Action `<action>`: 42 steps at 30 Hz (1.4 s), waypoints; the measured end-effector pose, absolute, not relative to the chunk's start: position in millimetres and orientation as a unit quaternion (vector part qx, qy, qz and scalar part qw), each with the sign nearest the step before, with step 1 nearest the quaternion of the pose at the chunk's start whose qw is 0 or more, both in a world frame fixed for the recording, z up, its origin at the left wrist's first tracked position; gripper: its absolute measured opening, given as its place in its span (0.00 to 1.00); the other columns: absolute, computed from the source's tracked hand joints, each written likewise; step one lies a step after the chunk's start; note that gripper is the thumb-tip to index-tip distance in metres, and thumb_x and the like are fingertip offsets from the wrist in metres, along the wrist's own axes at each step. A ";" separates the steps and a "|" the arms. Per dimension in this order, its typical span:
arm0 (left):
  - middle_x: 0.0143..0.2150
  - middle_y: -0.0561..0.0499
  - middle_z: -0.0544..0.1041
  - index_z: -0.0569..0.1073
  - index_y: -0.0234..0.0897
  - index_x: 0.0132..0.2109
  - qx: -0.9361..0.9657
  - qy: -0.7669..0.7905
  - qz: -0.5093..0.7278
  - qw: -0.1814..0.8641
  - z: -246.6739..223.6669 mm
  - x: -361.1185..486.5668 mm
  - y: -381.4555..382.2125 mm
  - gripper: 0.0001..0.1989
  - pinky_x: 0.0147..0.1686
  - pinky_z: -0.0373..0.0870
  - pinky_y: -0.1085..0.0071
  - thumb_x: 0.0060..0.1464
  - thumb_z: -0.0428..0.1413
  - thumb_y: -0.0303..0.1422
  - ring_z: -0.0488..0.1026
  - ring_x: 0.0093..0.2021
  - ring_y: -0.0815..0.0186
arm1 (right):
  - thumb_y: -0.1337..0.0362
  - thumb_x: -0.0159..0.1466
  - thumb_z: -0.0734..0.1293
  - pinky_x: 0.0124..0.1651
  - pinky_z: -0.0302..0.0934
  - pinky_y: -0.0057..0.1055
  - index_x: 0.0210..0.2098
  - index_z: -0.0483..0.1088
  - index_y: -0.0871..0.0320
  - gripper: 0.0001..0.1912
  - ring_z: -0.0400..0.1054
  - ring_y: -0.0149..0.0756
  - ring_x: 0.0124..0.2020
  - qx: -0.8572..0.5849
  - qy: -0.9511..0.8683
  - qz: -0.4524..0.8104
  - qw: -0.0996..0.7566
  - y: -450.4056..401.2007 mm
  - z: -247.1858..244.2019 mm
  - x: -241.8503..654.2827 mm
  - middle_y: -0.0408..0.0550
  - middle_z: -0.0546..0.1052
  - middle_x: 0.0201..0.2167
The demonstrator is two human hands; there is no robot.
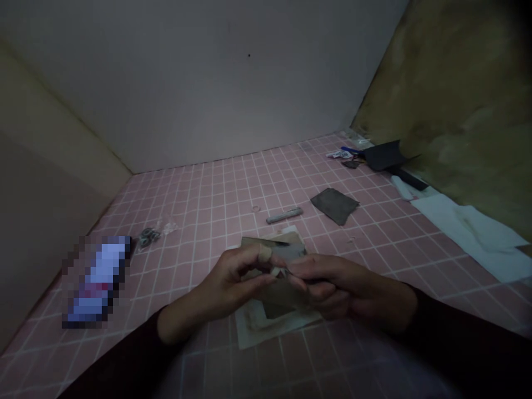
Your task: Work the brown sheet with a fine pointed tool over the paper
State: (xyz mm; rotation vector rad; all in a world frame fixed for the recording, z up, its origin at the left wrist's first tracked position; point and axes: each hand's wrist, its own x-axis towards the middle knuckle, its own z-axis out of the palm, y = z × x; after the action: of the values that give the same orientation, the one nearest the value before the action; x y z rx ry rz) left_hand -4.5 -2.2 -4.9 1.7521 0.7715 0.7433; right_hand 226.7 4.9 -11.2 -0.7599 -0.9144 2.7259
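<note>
My left hand [235,277] pinches a small pale piece [279,272] between thumb and fingers; a beige bandage [265,254] is wrapped round one finger. My right hand [328,282] is closed, with its fingertips meeting the same piece from the right. Something thin and dark seems to show at those fingertips, too small to name. Beneath both hands lie stained white sheets [249,332] with a grey-brown flat piece [276,310] on top, partly hidden by the hands. A thin dark strip [270,241] rests along its far edge.
Beyond the hands are a grey rod-like roll [285,215], a small ring [255,209] and a dark square sheet [334,205]. At left lie a lit phone [100,280] and small metal parts [148,236] by clear plastic. White paper [465,227] and black sheet material [384,155] line the right wall.
</note>
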 end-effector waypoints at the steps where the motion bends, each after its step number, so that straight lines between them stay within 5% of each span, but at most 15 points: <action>1: 0.38 0.48 0.75 0.75 0.35 0.44 0.732 0.323 0.313 0.512 -5.2 -4.5 -2.2 0.06 0.39 0.69 0.71 0.61 0.57 0.33 0.72 0.39 0.65 | 0.57 0.67 0.61 0.12 0.32 0.20 0.29 0.63 0.56 0.13 0.33 0.21 0.11 -0.260 -0.320 0.907 0.091 3.4 -11.2 226.4 0.28 0.49 0.12; 5: 0.37 0.49 0.74 0.74 0.35 0.44 0.724 0.349 0.322 0.501 -7.4 -4.3 -3.2 0.08 0.35 0.68 0.73 0.60 0.58 0.34 0.71 0.36 0.67 | 0.53 0.69 0.60 0.15 0.39 0.22 0.28 0.63 0.57 0.17 0.41 0.23 0.12 -0.307 -0.500 0.798 0.135 -4.2 -12.4 223.0 0.31 0.52 0.13; 8: 0.34 0.50 0.73 0.73 0.34 0.43 0.703 0.373 0.317 0.516 -10.3 -3.4 -3.3 0.09 0.32 0.67 0.74 0.59 0.59 0.36 0.69 0.34 0.68 | 0.59 0.70 0.58 0.25 0.48 0.26 0.27 0.62 0.57 0.16 0.54 0.27 0.21 -0.335 -0.727 0.559 0.216 -9.2 -16.9 220.3 0.38 0.61 0.20; 11: 0.31 0.51 0.73 0.73 0.33 0.40 0.686 0.385 0.312 0.533 -13.2 -2.2 -2.3 0.10 0.31 0.66 0.75 0.61 0.56 0.37 0.69 0.31 0.69 | 0.65 0.70 0.57 0.29 0.48 0.30 0.31 0.62 0.57 0.11 0.57 0.28 0.24 -0.339 -0.819 0.397 0.236 -13.5 -21.9 218.2 0.40 0.64 0.24; 16: 0.28 0.52 0.72 0.73 0.32 0.33 0.688 0.403 0.317 0.513 -12.6 -1.7 -1.4 0.12 0.30 0.66 0.75 0.61 0.56 0.37 0.69 0.29 0.70 | 0.64 0.71 0.57 0.28 0.49 0.28 0.26 0.58 0.57 0.16 0.56 0.27 0.23 -0.313 -0.801 0.464 0.213 -14.9 -18.6 214.9 0.37 0.61 0.21; 21: 0.35 0.49 0.76 0.74 0.33 0.41 0.659 0.375 0.321 0.568 -9.8 -3.5 -1.7 0.13 0.36 0.71 0.72 0.66 0.50 0.38 0.74 0.34 0.68 | 0.67 0.69 0.57 0.28 0.48 0.27 0.26 0.58 0.57 0.14 0.55 0.26 0.22 -0.318 -0.801 0.451 0.232 -10.8 -16.5 215.8 0.37 0.60 0.21; 26: 0.44 0.47 0.76 0.73 0.36 0.49 0.660 0.360 0.286 0.595 -9.3 -3.1 -2.5 0.14 0.42 0.73 0.68 0.58 0.60 0.37 0.75 0.42 0.63 | 0.68 0.69 0.57 0.29 0.49 0.27 0.28 0.61 0.58 0.13 0.56 0.26 0.23 -0.320 -0.803 0.439 0.245 -10.4 -16.6 217.9 0.38 0.62 0.22; 29: 0.43 0.49 0.76 0.73 0.36 0.47 0.675 0.368 0.263 0.583 -11.0 -0.6 -2.8 0.15 0.41 0.73 0.68 0.53 0.65 0.34 0.75 0.40 0.65 | 0.67 0.70 0.56 0.31 0.51 0.28 0.31 0.65 0.59 0.12 0.58 0.27 0.25 -0.319 -0.800 0.446 0.244 -11.0 -14.7 218.4 0.39 0.64 0.23; 35: 0.37 0.50 0.75 0.73 0.35 0.43 0.701 0.379 0.268 0.541 -14.1 -0.4 -2.8 0.07 0.37 0.71 0.71 0.58 0.59 0.32 0.74 0.37 0.67 | 0.65 0.70 0.57 0.32 0.53 0.28 0.31 0.65 0.59 0.13 0.60 0.29 0.27 -0.321 -0.791 0.462 0.240 -10.5 -18.5 216.5 0.41 0.67 0.25; 42: 0.37 0.49 0.74 0.73 0.36 0.43 0.777 0.330 0.270 0.463 -5.2 -4.8 -0.8 0.06 0.37 0.68 0.71 0.60 0.58 0.33 0.71 0.37 0.66 | 0.54 0.69 0.61 0.15 0.40 0.22 0.28 0.65 0.57 0.16 0.44 0.23 0.13 -0.304 -0.519 0.782 0.163 0.1 -20.4 221.5 0.32 0.55 0.14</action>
State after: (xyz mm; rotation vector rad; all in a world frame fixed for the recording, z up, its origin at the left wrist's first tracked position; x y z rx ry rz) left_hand -4.8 -0.8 -5.2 1.9098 0.8115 0.6639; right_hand 221.5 0.1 -20.4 -0.8663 -1.4802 2.2318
